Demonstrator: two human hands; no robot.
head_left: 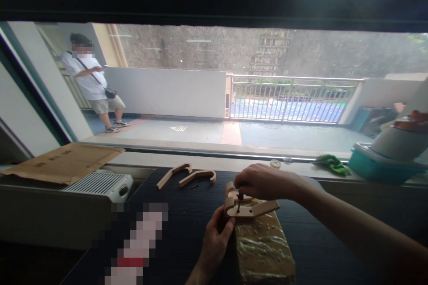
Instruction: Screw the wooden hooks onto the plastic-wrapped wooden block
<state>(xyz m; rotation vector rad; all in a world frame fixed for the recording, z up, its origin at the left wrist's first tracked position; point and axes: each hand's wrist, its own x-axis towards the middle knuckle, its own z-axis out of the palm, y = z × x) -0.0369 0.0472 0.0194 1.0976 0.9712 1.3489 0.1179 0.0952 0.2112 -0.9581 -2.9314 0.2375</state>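
Note:
A pale wooden hook (245, 212) with two holes lies across a tape-wrapped brown block (264, 251) on the dark table. My left hand (214, 240) is closed around its curled end, thumb in front, the other fingers partly hidden behind. Above it, my right hand (259, 181) grips a dark screwdriver (240, 200), held nearly upright with its tip at the hole near the curl. Just behind sits a second hook (230, 189), partly covered by my right hand. Farther left, two loose wooden hooks (174, 173) lie beside small dark screws (195, 186).
A brown paper envelope (63, 160) rests on a white radiator (110, 182) at left. Along the windowsill are a tape roll (275, 163), a green cloth (332, 164) and a teal container (371, 167). Outside the window, a person (90, 75) stands. A blurred patch (140, 240) covers part of the table.

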